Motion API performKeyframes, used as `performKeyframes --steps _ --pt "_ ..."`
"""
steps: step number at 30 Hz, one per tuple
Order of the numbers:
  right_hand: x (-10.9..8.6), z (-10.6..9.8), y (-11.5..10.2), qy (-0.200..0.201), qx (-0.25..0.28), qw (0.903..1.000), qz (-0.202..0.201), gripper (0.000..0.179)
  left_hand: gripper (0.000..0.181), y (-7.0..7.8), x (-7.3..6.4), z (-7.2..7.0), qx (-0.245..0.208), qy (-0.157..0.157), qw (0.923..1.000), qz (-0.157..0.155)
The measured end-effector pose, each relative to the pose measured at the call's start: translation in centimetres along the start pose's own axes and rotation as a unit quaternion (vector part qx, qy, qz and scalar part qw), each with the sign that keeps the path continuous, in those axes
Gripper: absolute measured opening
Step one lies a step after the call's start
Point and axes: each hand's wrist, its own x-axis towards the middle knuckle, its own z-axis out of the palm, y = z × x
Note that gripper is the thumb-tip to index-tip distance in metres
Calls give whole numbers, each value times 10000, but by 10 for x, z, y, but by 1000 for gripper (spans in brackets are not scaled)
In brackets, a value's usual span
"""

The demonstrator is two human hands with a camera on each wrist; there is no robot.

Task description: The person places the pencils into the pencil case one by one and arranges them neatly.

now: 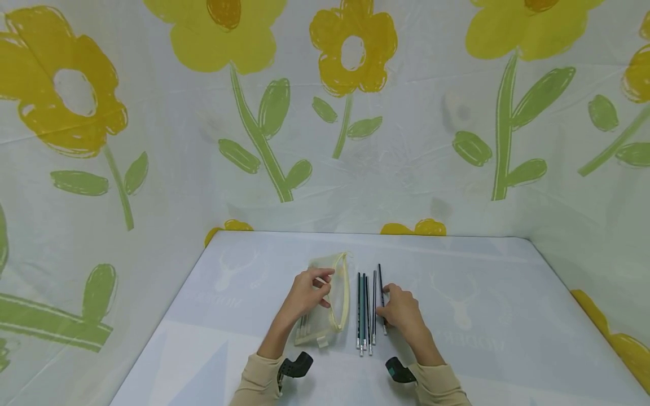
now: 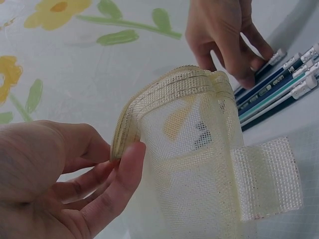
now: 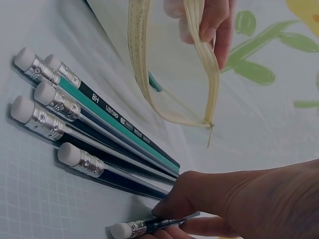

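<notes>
A pale yellow mesh zip pouch point(image 1: 320, 310) lies on the table, its zipped mouth spread apart. My left hand point(image 1: 308, 293) pinches one zipper edge point(image 2: 124, 130) between thumb and fingers. To the right of the pouch, several pencils point(image 1: 363, 310) lie side by side, their white erasers point(image 3: 45, 94) toward me; some are dark, others have teal stripes. One dark pencil point(image 1: 380, 282) lies slightly apart on the right, and my right hand point(image 1: 403, 310) pinches it with thumb and fingers. A teal tip point(image 3: 155, 82) shows inside the pouch mouth in the right wrist view.
Both wrists carry black camera mounts point(image 1: 297, 365). The pale table point(image 1: 203, 344) has printed deer and lettering. A white flower-print curtain point(image 1: 396, 186) stands around its back and sides. A woven fabric tab point(image 2: 269, 179) sticks out from the pouch.
</notes>
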Motion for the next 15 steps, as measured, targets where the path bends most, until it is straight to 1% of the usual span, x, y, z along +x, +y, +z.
performKeyframes --steps 8,15 --pt "0 -2 5 -13 195 9997 -173 51 38 -2 0 1 -3 11 10000 42" --pt "-2 -9 3 -79 447 9986 -272 52 39 -3 1 1 -68 9 10000 44"
